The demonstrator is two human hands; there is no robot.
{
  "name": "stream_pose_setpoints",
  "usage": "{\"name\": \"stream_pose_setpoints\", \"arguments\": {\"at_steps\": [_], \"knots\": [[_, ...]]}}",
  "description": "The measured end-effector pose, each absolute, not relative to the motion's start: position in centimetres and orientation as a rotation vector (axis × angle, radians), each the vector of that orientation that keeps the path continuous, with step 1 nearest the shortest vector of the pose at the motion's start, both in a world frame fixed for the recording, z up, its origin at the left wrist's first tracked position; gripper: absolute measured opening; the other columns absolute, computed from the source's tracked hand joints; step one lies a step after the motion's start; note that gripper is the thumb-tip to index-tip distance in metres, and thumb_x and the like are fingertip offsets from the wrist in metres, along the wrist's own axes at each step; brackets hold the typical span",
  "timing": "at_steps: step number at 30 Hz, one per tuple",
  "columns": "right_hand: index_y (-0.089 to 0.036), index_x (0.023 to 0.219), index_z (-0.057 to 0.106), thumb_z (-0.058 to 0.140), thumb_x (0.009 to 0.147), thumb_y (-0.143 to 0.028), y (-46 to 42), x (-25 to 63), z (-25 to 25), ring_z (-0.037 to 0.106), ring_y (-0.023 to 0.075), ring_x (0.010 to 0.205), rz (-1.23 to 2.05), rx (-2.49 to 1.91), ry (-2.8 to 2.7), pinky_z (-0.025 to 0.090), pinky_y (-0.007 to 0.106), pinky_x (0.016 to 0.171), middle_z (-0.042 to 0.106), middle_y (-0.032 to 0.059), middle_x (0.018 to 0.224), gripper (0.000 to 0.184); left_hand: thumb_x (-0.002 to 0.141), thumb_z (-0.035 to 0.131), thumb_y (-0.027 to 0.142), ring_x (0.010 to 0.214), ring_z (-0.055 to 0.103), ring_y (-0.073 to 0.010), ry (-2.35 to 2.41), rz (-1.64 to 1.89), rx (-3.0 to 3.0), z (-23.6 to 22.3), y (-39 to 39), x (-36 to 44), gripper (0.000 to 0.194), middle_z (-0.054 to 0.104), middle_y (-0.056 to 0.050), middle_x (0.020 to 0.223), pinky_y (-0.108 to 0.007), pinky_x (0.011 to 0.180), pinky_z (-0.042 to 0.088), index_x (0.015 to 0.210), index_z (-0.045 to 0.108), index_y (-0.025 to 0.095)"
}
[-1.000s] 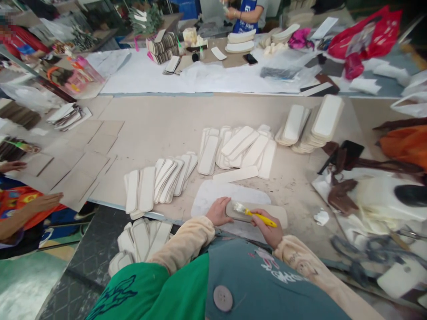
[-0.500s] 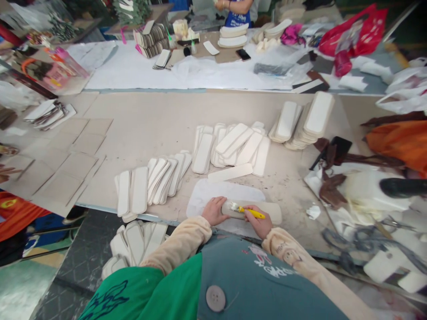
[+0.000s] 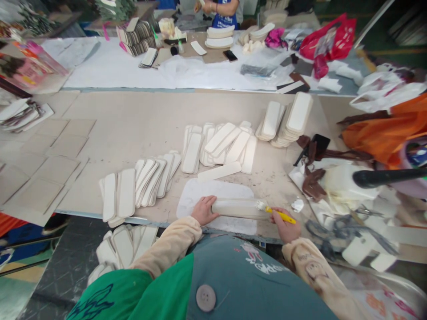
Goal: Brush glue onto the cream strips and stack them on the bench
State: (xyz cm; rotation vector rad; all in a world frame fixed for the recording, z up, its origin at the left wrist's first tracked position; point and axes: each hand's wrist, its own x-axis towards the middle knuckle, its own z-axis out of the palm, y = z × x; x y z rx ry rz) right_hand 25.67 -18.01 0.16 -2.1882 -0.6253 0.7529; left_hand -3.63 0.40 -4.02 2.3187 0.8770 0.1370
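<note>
In the head view a long beige strip with rounded corners lies on a white sheet near the table's front edge. My left hand rests at the strip's left end, thumb and fingers apart. A small yellow-handled brush is gripped in my right hand. White paste covers its bristles, which touch the strip near its right end. A pale wet-looking band runs along the strip's upper part. One loose white strip lies just beyond the sheet.
Fanned piles of strips lie left and behind; taller stacks stand at back right. Scissors, brown scraps and a black bar are at right. More strips sit below the table edge. Across the table is another person.
My right hand has drawn the brush rightward along the strip, from near my left hand to the far right end. My left hand stays at the left end. The view has shifted somewhat.
</note>
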Motion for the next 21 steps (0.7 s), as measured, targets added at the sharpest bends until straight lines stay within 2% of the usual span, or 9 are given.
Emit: {"name": "stream_pose_setpoints", "arguments": {"at_steps": [4, 8, 13, 21], "knots": [[-0.021, 0.098, 0.067, 0.054, 0.081, -0.05, -18.3, 24.8, 1.4, 0.068, 0.0223, 0.069, 0.656, -2.296, -0.834, 0.051, 0.033, 0.062, 0.07, 0.0036, 0.071, 0.037, 0.069, 0.074, 0.041, 0.118, 0.049, -0.0312, 0.878, 0.114, 2.328, -4.0, 0.4, -3.7, 0.073, 0.053, -0.015, 0.132, -0.048, 0.104, 0.04, 0.133, 0.048, 0.016], [-0.021, 0.101, 0.065, 0.051, 0.085, -0.051, -16.3, 20.7, 2.9, 0.067, 0.0201, 0.068, 0.862, -2.074, -0.899, 0.051, 0.031, 0.065, 0.07, 0.0022, 0.072, 0.037, 0.067, 0.076, 0.047, 0.119, 0.049, -0.0314, 0.863, 0.081, 2.3, -3.7, 0.6, -3.7, 0.077, 0.052, -0.013, 0.133, -0.049, 0.104, 0.039, 0.133, 0.047, 0.021], [-0.021, 0.103, 0.063, 0.05, 0.087, -0.049, -12.5, 16.0, 2.8, 0.067, 0.0181, 0.069, 1.221, -1.819, -0.968, 0.051, 0.03, 0.07, 0.07, 0.0016, 0.074, 0.035, 0.066, 0.076, 0.05, 0.117, 0.05, -0.0313, 0.859, 0.085, 2.303, -3.7, 0.7, -3.8, 0.078, 0.053, -0.014, 0.132, -0.049, 0.102, 0.041, 0.133, 0.048, 0.02], [-0.021, 0.1, 0.065, 0.05, 0.085, -0.047, -12.0, 15.7, 0.5, 0.066, 0.0172, 0.065, 1.25, -1.831, -1.033, 0.051, 0.03, 0.066, 0.07, 0.0003, 0.074, 0.033, 0.069, 0.073, 0.051, 0.116, 0.051, -0.0306, 0.871, 0.109, 2.305, -4.2, 0.5, -4.0, 0.075, 0.055, -0.013, 0.132, -0.048, 0.1, 0.043, 0.133, 0.05, 0.02]]}}
